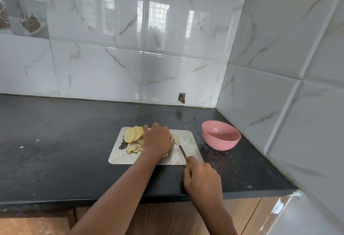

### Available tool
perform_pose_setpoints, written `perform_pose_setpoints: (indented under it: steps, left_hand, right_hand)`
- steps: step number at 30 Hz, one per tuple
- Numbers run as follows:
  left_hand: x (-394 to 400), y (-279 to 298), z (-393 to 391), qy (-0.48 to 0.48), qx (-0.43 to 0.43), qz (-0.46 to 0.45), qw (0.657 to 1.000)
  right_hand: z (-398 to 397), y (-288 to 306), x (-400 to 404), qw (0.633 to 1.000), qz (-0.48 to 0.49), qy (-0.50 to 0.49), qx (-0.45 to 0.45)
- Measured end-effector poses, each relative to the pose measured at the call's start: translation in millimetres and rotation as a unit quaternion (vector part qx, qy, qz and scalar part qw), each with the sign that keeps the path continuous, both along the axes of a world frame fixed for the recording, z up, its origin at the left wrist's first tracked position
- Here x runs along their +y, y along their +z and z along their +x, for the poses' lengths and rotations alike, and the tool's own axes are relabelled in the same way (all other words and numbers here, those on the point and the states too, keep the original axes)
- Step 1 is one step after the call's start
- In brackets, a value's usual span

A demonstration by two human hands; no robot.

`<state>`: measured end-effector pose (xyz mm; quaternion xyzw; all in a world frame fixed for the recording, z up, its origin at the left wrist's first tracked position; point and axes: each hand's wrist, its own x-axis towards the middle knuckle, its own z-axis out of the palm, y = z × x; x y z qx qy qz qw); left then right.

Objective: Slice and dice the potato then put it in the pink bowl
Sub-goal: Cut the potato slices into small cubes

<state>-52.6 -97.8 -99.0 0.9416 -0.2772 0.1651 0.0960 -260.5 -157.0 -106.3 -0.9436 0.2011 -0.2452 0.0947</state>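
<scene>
Nearest the cutting board [188, 140], at its near right corner, the right hand [202, 180] grips the yellow handle of a knife [182, 150], blade running away and slightly left across the board. Left hand [158, 140] lies mid-board, fingers curled down over potato pieces [176, 139] beside the blade; round potato slices [133, 134] overlap at the board's far left corner, small dice [134, 149] just nearer. Pink bowl [221, 135] stands right of the board, upright; no readable writing.
</scene>
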Motion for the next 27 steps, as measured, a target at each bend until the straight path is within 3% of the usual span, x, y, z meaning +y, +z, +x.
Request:
perform_pose_setpoints:
  steps: [7,17,27]
  left_hand:
    - [3.2,-6.1,7.3,-0.008,0.001,-0.030,1.000]
    - [2.0,-8.1,10.6,-0.004,0.021,-0.076,0.997]
    - [1.4,-6.4,7.5,0.013,0.041,-0.098,0.994]
  right_hand:
    - [16.1,13.2,-7.5,0.996,0.025,0.005,-0.084]
    - [81.1,14.8,-27.4,0.999,-0.013,0.037,-0.013]
    - [71.6,13.4,-19.9,0.999,-0.022,0.035,0.016]
